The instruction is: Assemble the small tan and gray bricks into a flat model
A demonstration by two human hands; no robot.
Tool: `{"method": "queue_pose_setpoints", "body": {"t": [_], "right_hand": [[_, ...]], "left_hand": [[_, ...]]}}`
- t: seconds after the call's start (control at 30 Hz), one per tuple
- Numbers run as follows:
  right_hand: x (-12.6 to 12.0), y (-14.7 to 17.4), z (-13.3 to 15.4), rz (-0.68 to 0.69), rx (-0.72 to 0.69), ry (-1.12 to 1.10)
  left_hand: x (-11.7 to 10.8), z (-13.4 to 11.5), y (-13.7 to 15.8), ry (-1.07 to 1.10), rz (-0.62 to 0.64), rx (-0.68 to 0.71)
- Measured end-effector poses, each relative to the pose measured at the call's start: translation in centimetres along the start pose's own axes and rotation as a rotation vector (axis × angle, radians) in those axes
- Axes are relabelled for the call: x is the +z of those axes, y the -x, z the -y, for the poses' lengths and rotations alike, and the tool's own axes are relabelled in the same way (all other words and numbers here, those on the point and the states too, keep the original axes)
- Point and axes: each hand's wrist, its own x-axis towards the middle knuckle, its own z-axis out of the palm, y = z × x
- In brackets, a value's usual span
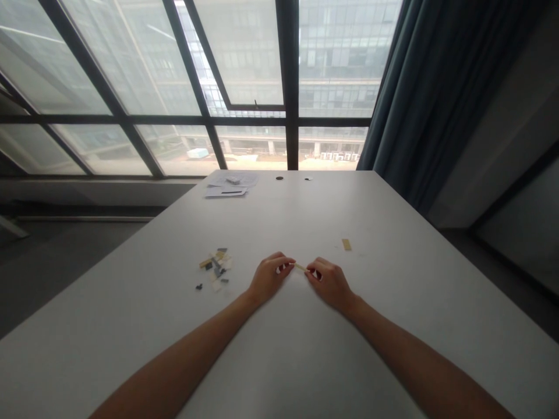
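Between my two hands is a thin, yellowish strip-like piece [299, 267], seen nearly edge-on. My left hand [271, 276] pinches its left end between thumb and fingertips. At the other end, my right hand [328, 280] holds it in the same kind of pinch. The fingertips cover both ends, so the piece's full shape is hidden. Left of my left hand lies a loose pile of small building-block-like pieces [217, 265] in tan, grey, white and black. Beyond my right hand a flat tan piece [346, 244] rests on the table.
The white table [301, 215] narrows toward the windows. Papers [229, 189] with a small white object [233, 180] on them lie at its far left corner. A round dark hole [279, 178] is near the far edge. A dark blue curtain [419, 99] hangs at the right.
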Motion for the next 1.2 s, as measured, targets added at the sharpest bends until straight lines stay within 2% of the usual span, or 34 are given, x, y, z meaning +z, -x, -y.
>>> {"method": "queue_pose_setpoints", "body": {"t": [0.57,1.2], "right_hand": [[-0.2,0.3,0.5,0.046,-0.036,-0.038],[0.0,0.6,0.2,0.021,0.004,-0.133]], "left_hand": [[-0.3,0.4,0.4,0.057,0.024,-0.022],[-1.0,-0.1,1.2,0.102,0.104,-0.083]]}}
